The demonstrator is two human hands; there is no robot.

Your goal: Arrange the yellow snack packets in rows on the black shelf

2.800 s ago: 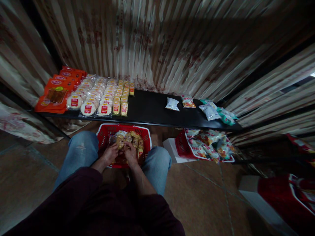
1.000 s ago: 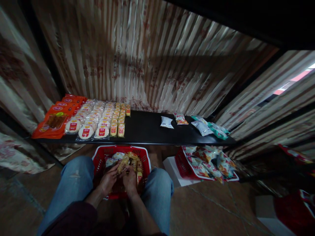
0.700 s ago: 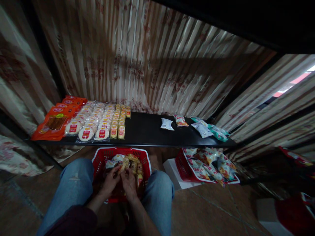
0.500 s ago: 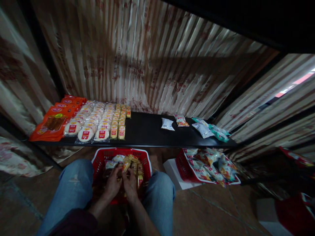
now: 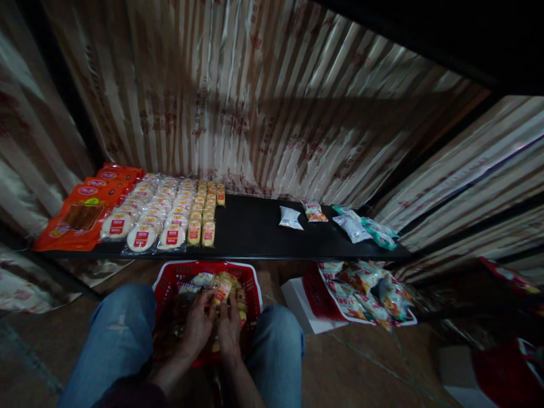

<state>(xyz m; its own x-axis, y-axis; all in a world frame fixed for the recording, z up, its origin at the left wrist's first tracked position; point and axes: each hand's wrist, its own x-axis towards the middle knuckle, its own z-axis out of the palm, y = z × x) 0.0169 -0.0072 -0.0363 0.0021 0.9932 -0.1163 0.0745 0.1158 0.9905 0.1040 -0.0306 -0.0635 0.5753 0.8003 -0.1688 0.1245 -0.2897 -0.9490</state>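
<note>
Over the red basket (image 5: pixel 256 286) between my knees, a small yellow snack pack (image 5: pixel 221 291) with a red-and-white label is held up in both hands. My left hand (image 5: pixel 199 318) closes on its left side with the fingertips. The fingers of my right hand (image 5: pixel 229 326) close on its lower right. More yellow packs and some white ones lie in the basket, partly hidden by my hands. On the black shelf (image 5: pixel 250 226) ahead, similar yellow packs (image 5: pixel 201 218) stand in two rows beside rows of round white rice cracker packs (image 5: pixel 142 237).
Orange bags (image 5: pixel 80 212) lie at the shelf's left end. A white packet (image 5: pixel 291 217), a red-and-white packet (image 5: pixel 314 210) and green packets (image 5: pixel 382 233) lie to the right. Below stands a second basket (image 5: pixel 314 294) full of snack bags, by a white box (image 5: pixel 297 300).
My hands have lifted the yellow pack slightly and turned it, so its label now faces me. The view has shifted a little.
</note>
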